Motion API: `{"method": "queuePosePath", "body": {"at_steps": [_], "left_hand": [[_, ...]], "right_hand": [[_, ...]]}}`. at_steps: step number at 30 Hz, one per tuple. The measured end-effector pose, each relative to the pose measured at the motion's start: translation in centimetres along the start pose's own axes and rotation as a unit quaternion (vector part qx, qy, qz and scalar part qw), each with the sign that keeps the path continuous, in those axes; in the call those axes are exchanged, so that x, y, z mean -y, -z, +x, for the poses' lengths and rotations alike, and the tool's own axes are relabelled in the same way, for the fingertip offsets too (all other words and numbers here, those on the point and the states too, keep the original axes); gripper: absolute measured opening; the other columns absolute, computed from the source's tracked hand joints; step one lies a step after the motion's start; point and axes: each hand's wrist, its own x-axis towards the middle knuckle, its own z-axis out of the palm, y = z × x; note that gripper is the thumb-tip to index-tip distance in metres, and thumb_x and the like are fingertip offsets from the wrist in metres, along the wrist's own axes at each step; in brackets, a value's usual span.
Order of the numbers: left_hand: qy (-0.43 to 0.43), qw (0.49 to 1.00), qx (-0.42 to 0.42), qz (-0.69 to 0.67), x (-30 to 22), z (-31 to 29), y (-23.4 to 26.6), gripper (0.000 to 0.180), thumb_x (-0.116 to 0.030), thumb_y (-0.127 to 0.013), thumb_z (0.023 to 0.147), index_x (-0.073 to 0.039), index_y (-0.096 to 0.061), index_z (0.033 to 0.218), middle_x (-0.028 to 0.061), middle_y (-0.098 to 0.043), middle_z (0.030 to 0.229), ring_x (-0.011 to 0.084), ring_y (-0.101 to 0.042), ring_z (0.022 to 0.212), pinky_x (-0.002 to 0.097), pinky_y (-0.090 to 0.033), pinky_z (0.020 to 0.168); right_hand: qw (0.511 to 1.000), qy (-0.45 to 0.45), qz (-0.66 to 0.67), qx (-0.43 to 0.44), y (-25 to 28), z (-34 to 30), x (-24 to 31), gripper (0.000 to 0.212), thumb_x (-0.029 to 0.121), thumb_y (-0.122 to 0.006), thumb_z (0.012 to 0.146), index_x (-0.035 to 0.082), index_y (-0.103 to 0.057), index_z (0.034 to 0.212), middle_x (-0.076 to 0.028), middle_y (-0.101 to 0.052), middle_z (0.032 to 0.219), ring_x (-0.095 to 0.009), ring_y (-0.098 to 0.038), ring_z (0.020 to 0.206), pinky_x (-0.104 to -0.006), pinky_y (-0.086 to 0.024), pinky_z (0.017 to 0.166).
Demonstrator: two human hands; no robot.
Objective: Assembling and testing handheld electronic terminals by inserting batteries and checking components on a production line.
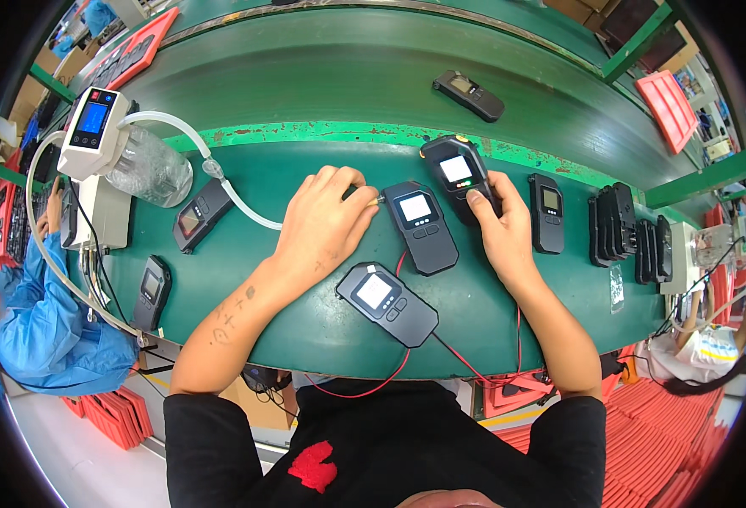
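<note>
My left hand (326, 212) is closed in a pinch at the end of a see-through tube (250, 213), which runs under it. A small brass-coloured tip (378, 201) shows at its fingertips, against the upper left side of a black handheld meter (424, 241) with a lit white screen. My right hand (502, 222) grips another black handheld meter (456, 172), its screen lit and a green light below, raised at the bench's far side. Nearer me lies a third lit meter (387, 303) with red wires (458, 360) running off the bench edge.
At left, a pump unit with a blue screen (92, 118) sits by a see-through bottle (149, 167). Unlit meters (547, 213) lie around the green bench (297, 334), several stacked at right (612, 222). One meter (469, 95) rests on the green conveyor (322, 76). A blue-sleeved person (60, 317) sits at left.
</note>
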Motion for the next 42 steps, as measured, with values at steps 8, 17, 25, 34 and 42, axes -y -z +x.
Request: {"method": "queuePosePath", "body": {"at_steps": [8,17,25,34,42], "left_hand": [[-0.017,0.999,-0.013,-0.028,0.1,0.0,-0.3,0.014,-0.006,-0.076,0.089,-0.005,-0.069,0.100,0.0073,-0.063,0.102,0.0288,-0.061,0.092,0.0401,-0.051,0.081],[-0.021,0.997,-0.034,-0.068,-0.4,0.4,-0.3,0.013,-0.006,-0.074,0.092,-0.003,-0.067,0.102,0.0092,-0.065,0.097,0.0292,-0.064,0.085,0.0395,-0.053,0.073],[0.078,0.986,-0.014,-0.148,-1.1,-0.2,-0.1,0.013,-0.010,-0.070,0.095,-0.006,-0.063,0.105,0.0114,-0.066,0.092,0.0334,-0.068,0.079,0.0434,-0.056,0.067],[0.049,0.993,-0.023,-0.108,-1.1,0.0,-0.8,0.013,-0.012,-0.070,0.096,-0.007,-0.063,0.106,0.0102,-0.066,0.092,0.0325,-0.070,0.078,0.0428,-0.056,0.065],[0.036,0.996,-0.027,-0.079,-1.1,0.2,-1.2,0.014,-0.014,-0.072,0.096,-0.007,-0.064,0.106,0.0099,-0.066,0.090,0.0318,-0.070,0.078,0.0425,-0.056,0.064]], "right_hand": [[0.998,-0.010,-0.067,-0.007,0.6,0.3,-0.2,0.026,0.018,-0.068,0.099,0.000,-0.066,0.118,-0.001,-0.064,0.101,-0.011,-0.056,0.093,-0.0270,-0.045,0.087],[0.984,0.080,-0.157,0.003,1.2,1.1,-1.0,0.032,0.015,-0.070,0.093,-0.003,-0.066,0.119,-0.016,-0.067,0.121,-0.030,-0.061,0.118,-0.0373,-0.045,0.105],[0.887,0.379,-0.254,-0.066,0.1,-1.7,2.8,0.045,0.020,-0.075,0.088,0.002,-0.066,0.128,-0.016,-0.062,0.135,-0.035,-0.057,0.132,-0.0472,-0.044,0.111],[0.820,0.403,-0.275,0.300,-2.0,-6.4,5.4,0.061,0.031,-0.079,0.086,0.014,-0.062,0.142,-0.017,-0.060,0.138,-0.035,-0.055,0.136,-0.0561,-0.034,0.119],[0.834,0.400,-0.122,0.361,-3.4,-7.5,3.8,0.069,0.016,-0.079,0.083,0.014,-0.058,0.148,-0.018,-0.058,0.142,-0.037,-0.058,0.131,-0.0519,-0.043,0.116]]}}
